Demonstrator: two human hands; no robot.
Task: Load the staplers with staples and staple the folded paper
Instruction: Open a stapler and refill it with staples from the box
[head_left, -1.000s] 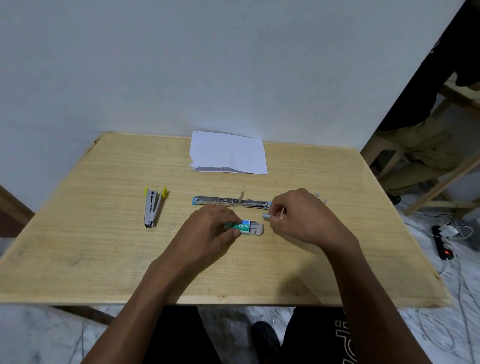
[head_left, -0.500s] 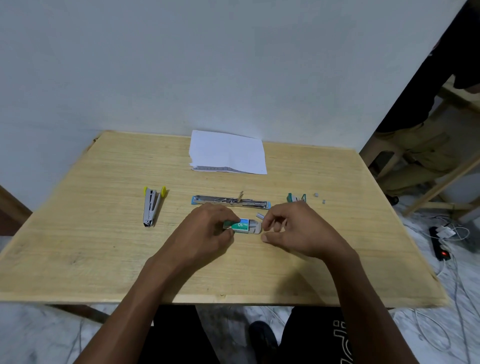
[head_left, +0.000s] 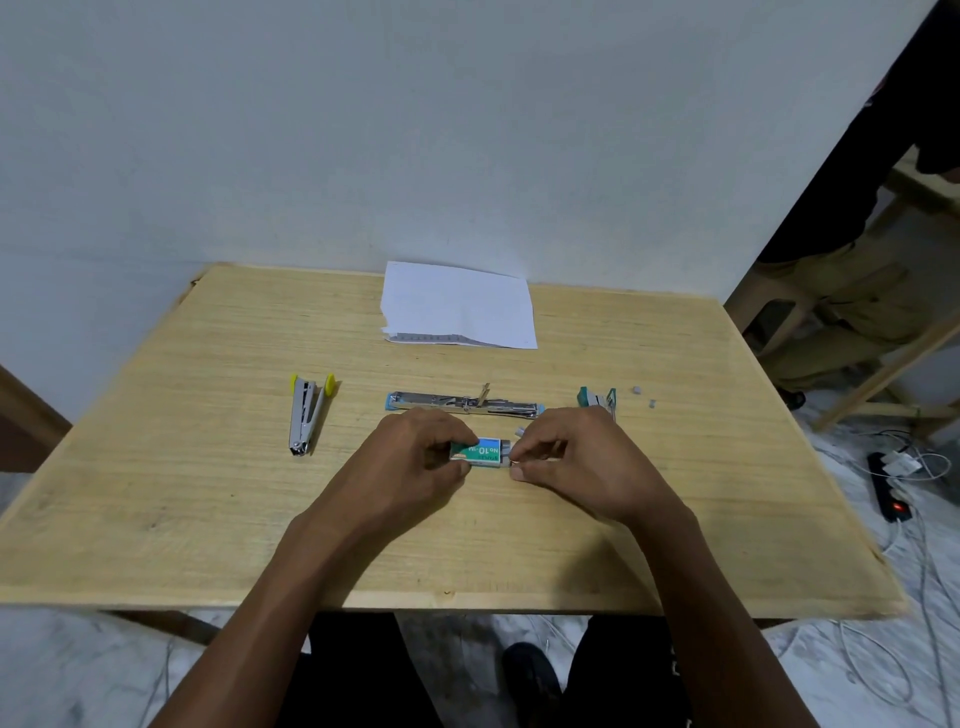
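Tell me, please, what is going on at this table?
A person at the light wooden table is working on a small green-and-blue staple box: the left hand grips its left end while the right hand pinches its right end. A long silver stapler lies opened flat just beyond the hands, a yellow-tipped silver stapler lies to the left, and the folded white paper rests untouched at the far edge.
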